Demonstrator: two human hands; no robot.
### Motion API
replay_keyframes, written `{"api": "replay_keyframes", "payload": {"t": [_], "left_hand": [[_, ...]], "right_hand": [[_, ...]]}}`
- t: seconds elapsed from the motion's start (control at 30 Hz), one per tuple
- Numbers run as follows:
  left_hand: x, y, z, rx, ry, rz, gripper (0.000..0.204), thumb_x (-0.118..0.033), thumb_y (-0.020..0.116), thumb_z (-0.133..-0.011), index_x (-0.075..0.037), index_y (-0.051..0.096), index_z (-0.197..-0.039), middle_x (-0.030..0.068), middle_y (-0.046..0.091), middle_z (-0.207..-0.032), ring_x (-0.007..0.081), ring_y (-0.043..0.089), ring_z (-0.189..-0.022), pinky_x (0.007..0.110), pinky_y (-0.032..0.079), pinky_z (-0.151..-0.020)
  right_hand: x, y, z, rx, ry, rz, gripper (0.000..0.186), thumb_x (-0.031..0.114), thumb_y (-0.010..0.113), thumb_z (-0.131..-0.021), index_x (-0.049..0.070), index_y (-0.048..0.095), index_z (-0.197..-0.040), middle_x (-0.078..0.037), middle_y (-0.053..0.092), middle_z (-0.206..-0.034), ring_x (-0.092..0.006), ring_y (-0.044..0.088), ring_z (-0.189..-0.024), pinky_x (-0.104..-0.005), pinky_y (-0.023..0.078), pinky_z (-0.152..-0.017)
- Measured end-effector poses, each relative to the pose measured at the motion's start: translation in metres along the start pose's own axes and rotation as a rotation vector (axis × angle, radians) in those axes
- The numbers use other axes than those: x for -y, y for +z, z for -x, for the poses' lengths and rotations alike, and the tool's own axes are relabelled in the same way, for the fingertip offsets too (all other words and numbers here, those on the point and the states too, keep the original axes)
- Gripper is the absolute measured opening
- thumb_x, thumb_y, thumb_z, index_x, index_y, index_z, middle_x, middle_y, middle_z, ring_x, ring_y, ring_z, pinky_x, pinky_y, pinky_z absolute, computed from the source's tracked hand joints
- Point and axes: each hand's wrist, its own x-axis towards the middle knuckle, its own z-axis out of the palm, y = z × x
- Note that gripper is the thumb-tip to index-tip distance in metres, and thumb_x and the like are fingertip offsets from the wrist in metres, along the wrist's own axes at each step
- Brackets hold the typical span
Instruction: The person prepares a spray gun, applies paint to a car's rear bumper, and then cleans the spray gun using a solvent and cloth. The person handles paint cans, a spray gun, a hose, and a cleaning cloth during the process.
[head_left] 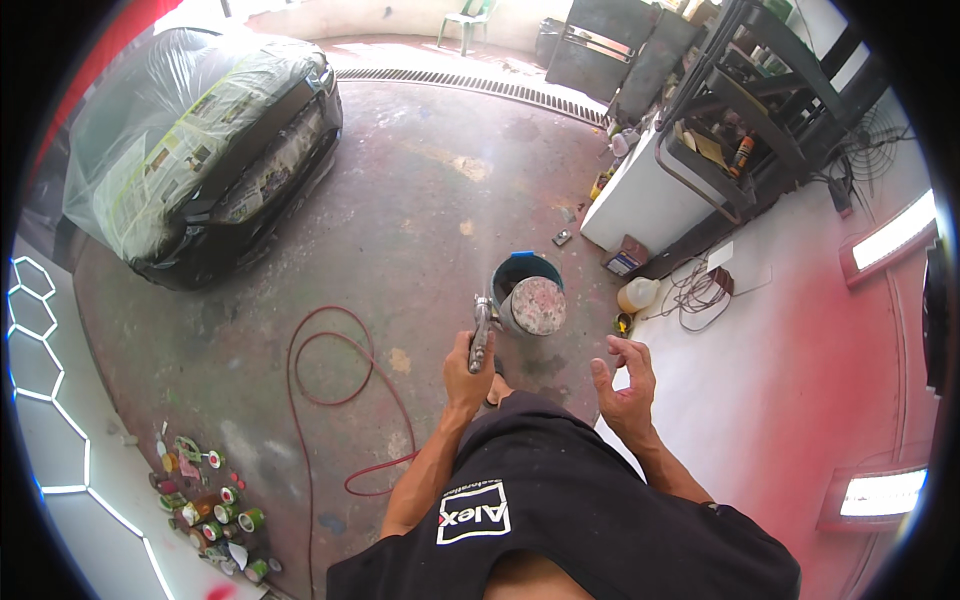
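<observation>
Paint-stained floor point(410, 220) runs from a drain grate point(470, 83) along its far edge to a hexagon-lit wall point(45, 420) at its left edge. I hold the spray gun point(481, 325) in front of me, the fingers of my left hand point(466, 378) clamped round its handle; my right hand point(628, 392) looks bare, thumb and fingers apart. Should my single-handed grip slacken, the gun could drop or knock the bucket point(512, 268). A careless step toward the floor's left edge might snag my foot point(497, 389) in the looped red hose point(324, 404); whether it joins the gun, I can't tell. Counting: one gun, one bucket, one round paint-spotted lid point(538, 306) in front of it, perhaps part of the gun, one hose, one yellowish jug point(637, 294) by the right edge, one sheeted car point(240, 150) toward the far left corner, one chair point(466, 20) beyond the grate, two lit lamps point(893, 236) at right. Tape rolls point(225, 512) at the near left overlap too much to count.
</observation>
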Motion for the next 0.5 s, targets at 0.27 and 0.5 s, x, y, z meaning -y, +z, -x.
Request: {"api": "replay_keyframes", "payload": {"t": [0.27,0.5], "left_hand": [[-0.002,0.003,0.010,0.003,0.018,-0.020,0.030,-0.034,0.074,-0.106,-0.005,0.065,-0.102,0.0102,0.061,-0.068,0.0254,0.057,-0.058,0.041,0.048,-0.059],[-0.009,0.008,0.013,0.004,0.009,0.017,0.029,-0.032,0.075,-0.106,-0.005,0.064,-0.101,0.0114,0.061,-0.068,0.0268,0.058,-0.058,0.041,0.047,-0.058]], "right_hand": [[0.012,-0.002,-0.001,0.006,-0.039,-0.011,0.055,0.015,0.090,-0.088,0.001,0.067,-0.136,-0.011,0.066,-0.117,-0.0229,0.061,-0.102,-0.0350,0.052,-0.085],[0.034,0.000,-0.022,0.048,-0.116,0.061,0.081,0.032,0.101,-0.078,0.003,0.063,-0.143,-0.012,0.060,-0.127,-0.0275,0.061,-0.111,-0.0403,0.053,-0.093]]}}
